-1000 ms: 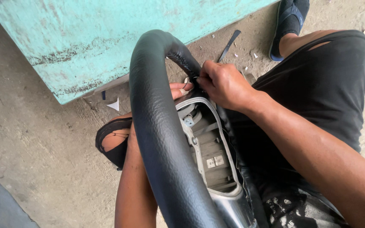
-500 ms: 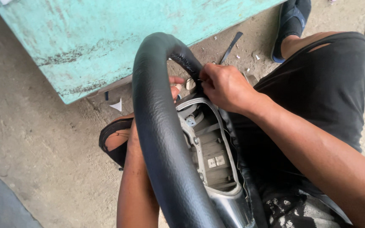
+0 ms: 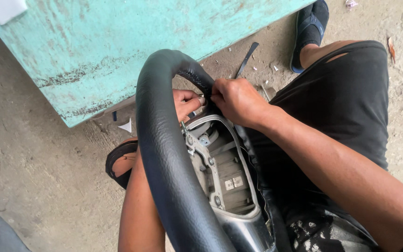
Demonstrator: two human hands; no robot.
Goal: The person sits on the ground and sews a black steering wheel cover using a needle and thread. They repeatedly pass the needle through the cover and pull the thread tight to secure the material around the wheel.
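Steering wheel (image 3: 164,154) rests upright across the person's lap. Rim looks rigid, moderately heavy, its leather cover pliable; grip the rim. Right hand (image 3: 239,100) and left hand (image 3: 185,102) pinch the cover's seam.

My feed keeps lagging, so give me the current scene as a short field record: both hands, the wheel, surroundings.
left hand: behind the rim, fingers at the inner seam
right hand: pinching at the seam, near the top
steering wheel: black leather-covered rim, grey hub exposed, resting on the lap
surroundings: turquoise panel, concrete floor, sandals
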